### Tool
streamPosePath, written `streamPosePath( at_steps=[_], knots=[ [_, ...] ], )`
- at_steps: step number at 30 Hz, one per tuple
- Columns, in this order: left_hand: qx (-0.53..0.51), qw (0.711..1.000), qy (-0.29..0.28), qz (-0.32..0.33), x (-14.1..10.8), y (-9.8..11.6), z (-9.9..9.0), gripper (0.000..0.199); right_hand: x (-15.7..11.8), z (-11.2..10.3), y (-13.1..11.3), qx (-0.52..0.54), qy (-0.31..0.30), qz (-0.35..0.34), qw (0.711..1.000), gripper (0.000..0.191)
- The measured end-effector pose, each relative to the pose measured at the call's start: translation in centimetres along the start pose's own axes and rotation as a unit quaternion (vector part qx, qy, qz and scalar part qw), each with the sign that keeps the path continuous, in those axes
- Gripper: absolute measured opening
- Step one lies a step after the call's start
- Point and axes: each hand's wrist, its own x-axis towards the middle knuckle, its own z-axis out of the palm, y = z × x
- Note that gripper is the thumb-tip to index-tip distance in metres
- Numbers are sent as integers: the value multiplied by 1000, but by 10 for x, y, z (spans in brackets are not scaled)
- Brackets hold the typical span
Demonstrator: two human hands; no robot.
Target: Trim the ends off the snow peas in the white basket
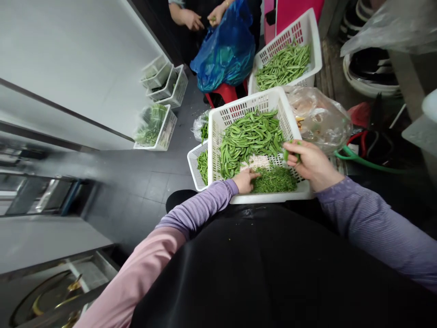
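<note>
A white plastic basket [287, 107] holds a heap of green pea pods [252, 136]. Near its front edge lies a pile of thin green trimmings [275, 180], with some pale pinkish bits [256, 162] behind it. My left hand [245, 180] is at the left end of the trimmings, index finger stretched out and the others curled; its fingertips touch the pile's edge. Over the basket's right side, my right hand [309, 161] has its fingers closed round a few green pods [287, 155].
Another white basket [316, 50] of green beans stands behind. A person's hands [192, 20] are beside a blue bag [225, 50] on a red stool [227, 92]. Right are a clear plastic bag [319, 116] and green-handled scissors [351, 157]. More vegetable baskets [167, 130] stand on the floor at left.
</note>
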Motion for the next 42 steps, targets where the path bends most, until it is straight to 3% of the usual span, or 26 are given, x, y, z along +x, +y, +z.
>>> streamPosePath(
  at_steps=[2,5,11,13,15,17,20,23,26,27,29,31,34,37,42],
  knots=[
    [49,998,-34,-32,3,-20,17,48,5,-4,-5,25,11,2,1000,24],
    [116,987,-25,-113,14,-44,31,37,8,-2,-2,44,-23,54,997,20],
    [131,984,-28,-117,24,-57,26,28,7,10,5,100,-76,143,982,40],
    [85,990,13,-111,19,-54,19,25,7,11,4,125,-71,169,975,35],
    [-47,988,69,-131,11,-48,9,20,9,12,5,131,-54,198,970,26],
    [-246,952,90,-155,2,-37,-2,12,9,14,10,119,-34,226,966,19],
    [-497,854,66,-141,-11,-16,-15,12,5,21,22,65,-45,254,964,18],
    [-618,773,85,-114,-16,5,-19,14,-3,26,32,3,-120,254,960,26],
    [-650,746,102,-108,-16,20,-16,13,-9,26,35,-42,-152,213,964,35],
    [-641,752,106,-110,-15,24,-15,12,-11,25,35,-53,-146,194,969,37],
    [-584,795,117,-121,-17,29,-13,13,-11,22,35,-65,-125,164,976,38],
    [-463,869,133,-111,-22,33,-12,17,-11,19,36,-75,-111,146,980,35],
    [-215,964,154,-21,-29,36,-12,20,-9,17,37,-97,-106,131,981,31],
    [-23,987,153,45,-32,38,-11,22,-8,18,38,-107,-101,126,981,29],
    [104,985,138,27,-31,41,-6,24,-11,20,37,-101,-97,132,981,27]
  ],
)
